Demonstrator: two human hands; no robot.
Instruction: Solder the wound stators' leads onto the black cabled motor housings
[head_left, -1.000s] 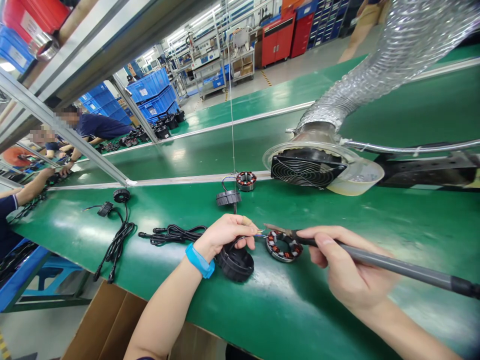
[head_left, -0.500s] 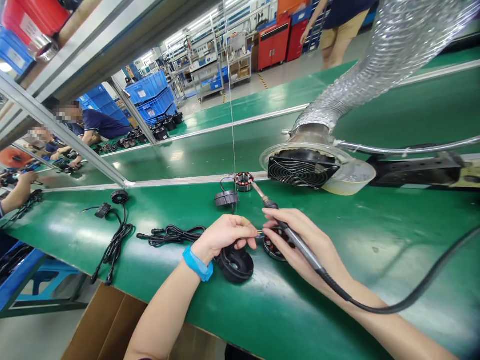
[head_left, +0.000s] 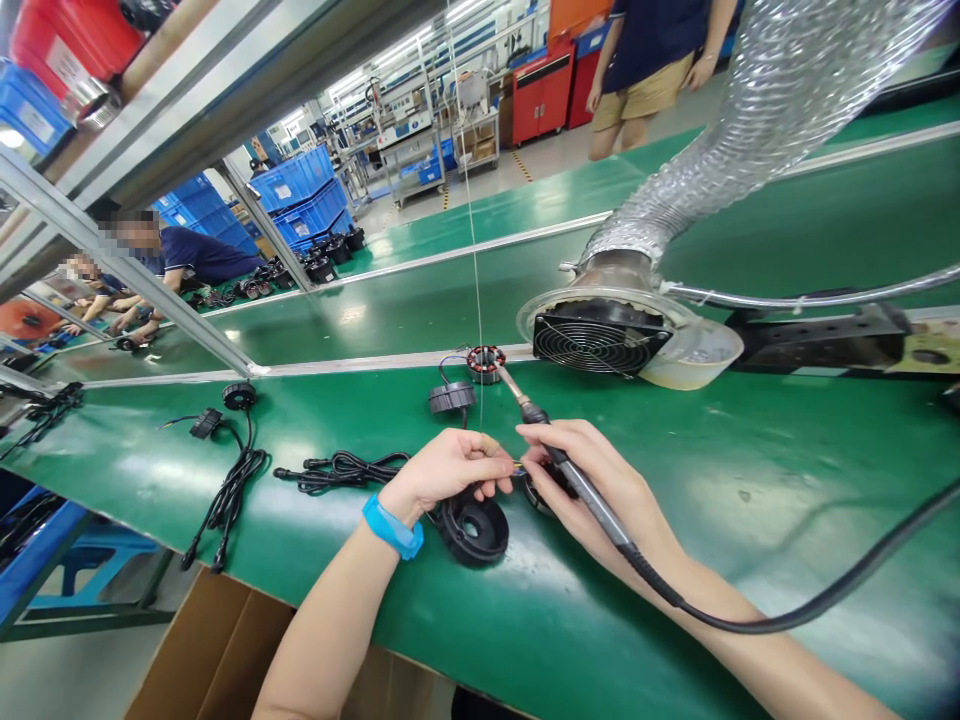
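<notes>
My right hand (head_left: 592,490) is closed around a soldering iron (head_left: 589,490), whose tip points up and left. Thin coloured wires (head_left: 519,466) show between the fingertips of both hands. My left hand (head_left: 465,465), with a blue wristband, pinches these wires. Below it a round black motor housing (head_left: 474,528) lies on the green bench. A stator (head_left: 540,495) is mostly hidden under my right hand. Behind the iron's tip, a second stator (head_left: 486,362) with red-brown windings sits near the rail, beside a black round cap (head_left: 451,397) on a cable.
A fume extractor fan (head_left: 600,342) with a silver duct (head_left: 697,180) stands at the back right. Bundled black cables (head_left: 341,470) lie left of my hands, and another cabled part (head_left: 238,460) lies farther left. A cardboard box (head_left: 217,640) is below the bench edge. Co-workers sit at far left.
My right hand and the soldering iron have shifted slightly left, covering more of the nearer stator. My left hand stays nearly still. A person in the background has moved left.
</notes>
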